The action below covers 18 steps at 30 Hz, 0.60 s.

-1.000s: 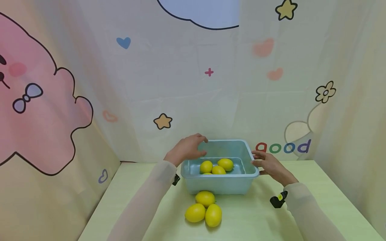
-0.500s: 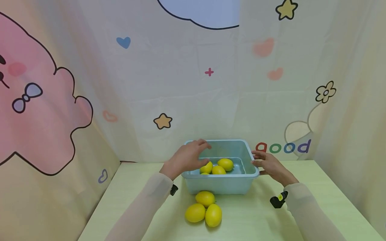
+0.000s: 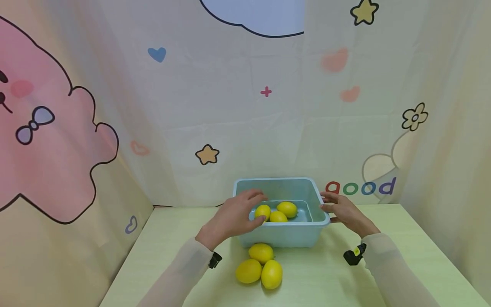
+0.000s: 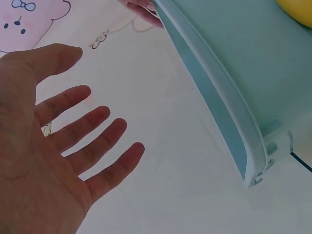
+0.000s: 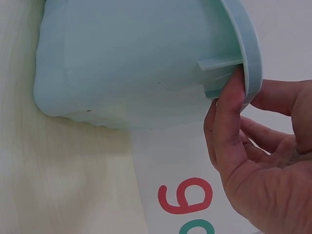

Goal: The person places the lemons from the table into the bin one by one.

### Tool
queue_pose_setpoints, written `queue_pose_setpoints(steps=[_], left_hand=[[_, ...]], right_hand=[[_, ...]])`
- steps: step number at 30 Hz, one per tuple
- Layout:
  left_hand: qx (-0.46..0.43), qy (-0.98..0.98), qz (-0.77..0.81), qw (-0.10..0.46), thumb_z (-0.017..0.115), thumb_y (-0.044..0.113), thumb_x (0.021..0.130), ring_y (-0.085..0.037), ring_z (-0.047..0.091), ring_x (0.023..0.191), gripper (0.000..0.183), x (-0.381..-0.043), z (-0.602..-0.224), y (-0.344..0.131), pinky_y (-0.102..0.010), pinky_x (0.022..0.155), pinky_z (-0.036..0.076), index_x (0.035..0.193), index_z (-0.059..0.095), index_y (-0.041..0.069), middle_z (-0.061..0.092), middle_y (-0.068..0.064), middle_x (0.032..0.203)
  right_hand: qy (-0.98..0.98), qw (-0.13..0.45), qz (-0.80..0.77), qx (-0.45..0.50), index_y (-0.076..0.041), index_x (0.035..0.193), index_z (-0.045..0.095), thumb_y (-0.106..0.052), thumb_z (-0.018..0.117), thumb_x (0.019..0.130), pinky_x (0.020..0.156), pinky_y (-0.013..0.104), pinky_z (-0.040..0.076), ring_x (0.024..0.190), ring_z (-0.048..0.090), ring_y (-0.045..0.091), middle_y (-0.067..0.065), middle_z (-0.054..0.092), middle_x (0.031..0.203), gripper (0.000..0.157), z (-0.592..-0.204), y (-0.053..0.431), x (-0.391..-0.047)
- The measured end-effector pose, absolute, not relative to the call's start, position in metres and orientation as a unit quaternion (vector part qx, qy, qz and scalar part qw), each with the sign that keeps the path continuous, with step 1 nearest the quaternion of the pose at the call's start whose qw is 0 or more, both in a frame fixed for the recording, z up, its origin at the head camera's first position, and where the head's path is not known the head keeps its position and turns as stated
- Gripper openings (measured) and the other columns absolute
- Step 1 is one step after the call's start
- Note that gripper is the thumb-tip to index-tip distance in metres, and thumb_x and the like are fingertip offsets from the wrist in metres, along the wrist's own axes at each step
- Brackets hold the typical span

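A light blue plastic basin (image 3: pixel 284 235) stands on the table near the back wall, with several yellow lemons (image 3: pixel 287 209) inside. My left hand (image 3: pixel 235 216) hovers over its front left corner in the head view. The left wrist view shows that hand (image 4: pixel 63 136) with fingers spread and nothing in the palm, apart from the rim (image 4: pixel 222 92). My right hand (image 3: pixel 347 213) holds the basin's right rim. In the right wrist view its fingers (image 5: pixel 229 126) curl under the rim while the thumb presses from the other side. Part of the lemons is hidden by the basin's front wall.
Three more lemons (image 3: pixel 271 274) lie close together on the pale table (image 3: pixel 318 277), just in front of the basin. A printed cloth (image 3: pixel 230 106) hangs behind and along both sides. Dark wrist devices (image 3: pixel 353 255) sit at both sleeves.
My left hand has moved down and toward me, from the basin's left rim to its front left corner. The right hand and the basin have stayed in place.
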<state>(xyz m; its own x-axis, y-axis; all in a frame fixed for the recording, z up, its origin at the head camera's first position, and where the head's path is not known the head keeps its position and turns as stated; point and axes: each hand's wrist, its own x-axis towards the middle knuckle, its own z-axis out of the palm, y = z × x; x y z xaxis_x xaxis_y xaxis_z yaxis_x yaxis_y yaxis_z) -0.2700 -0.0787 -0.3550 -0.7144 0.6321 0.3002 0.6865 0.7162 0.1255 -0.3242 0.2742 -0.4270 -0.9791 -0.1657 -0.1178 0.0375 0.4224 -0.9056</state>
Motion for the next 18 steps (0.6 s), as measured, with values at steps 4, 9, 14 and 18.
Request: queue_pose_setpoints(steps=[4, 9, 14, 18], left_hand=[[-0.367, -0.914, -0.115, 0.131, 0.061, 0.040, 0.094, -0.019, 0.054, 0.127, 0.046, -0.262, -0.357, -0.078, -0.035, 0.095, 0.055, 0.136, 0.056, 0.023, 0.053, 0.003, 0.142], [-0.379, -0.910, -0.104, 0.129, 0.061, 0.040, 0.094, -0.020, 0.051, 0.131, 0.046, -0.251, -0.359, -0.076, -0.038, 0.099, 0.054, 0.137, 0.055, 0.024, 0.052, 0.001, 0.144], [-0.395, -0.906, -0.092, 0.125, 0.059, 0.041, 0.095, -0.021, 0.051, 0.131, 0.045, -0.244, -0.365, -0.075, -0.039, 0.100, 0.053, 0.136, 0.056, 0.024, 0.052, 0.001, 0.143], [-0.409, -0.901, -0.080, 0.125, 0.059, 0.040, 0.095, -0.020, 0.054, 0.124, 0.043, -0.240, -0.374, -0.076, -0.037, 0.096, 0.054, 0.135, 0.057, 0.023, 0.055, 0.002, 0.140]], right_hand=[[0.837, 0.095, -0.537, -0.040, -0.006, 0.155, 0.024, -0.018, 0.055, 0.099, 0.094, 0.052, 0.055, 0.132, 0.044, 0.046, 0.027, 0.034, 0.151, 0.065, -0.426, 0.274, -0.323], [0.836, 0.095, -0.539, -0.041, -0.006, 0.155, 0.024, -0.018, 0.054, 0.099, 0.093, 0.051, 0.056, 0.132, 0.044, 0.046, 0.027, 0.034, 0.151, 0.065, -0.425, 0.274, -0.322], [0.834, 0.096, -0.541, -0.042, -0.006, 0.155, 0.024, -0.018, 0.054, 0.099, 0.094, 0.051, 0.056, 0.132, 0.044, 0.046, 0.027, 0.034, 0.151, 0.065, -0.426, 0.275, -0.322], [0.833, 0.095, -0.543, -0.044, -0.006, 0.155, 0.024, -0.018, 0.054, 0.099, 0.094, 0.052, 0.055, 0.133, 0.044, 0.046, 0.027, 0.033, 0.152, 0.065, -0.427, 0.276, -0.323]])
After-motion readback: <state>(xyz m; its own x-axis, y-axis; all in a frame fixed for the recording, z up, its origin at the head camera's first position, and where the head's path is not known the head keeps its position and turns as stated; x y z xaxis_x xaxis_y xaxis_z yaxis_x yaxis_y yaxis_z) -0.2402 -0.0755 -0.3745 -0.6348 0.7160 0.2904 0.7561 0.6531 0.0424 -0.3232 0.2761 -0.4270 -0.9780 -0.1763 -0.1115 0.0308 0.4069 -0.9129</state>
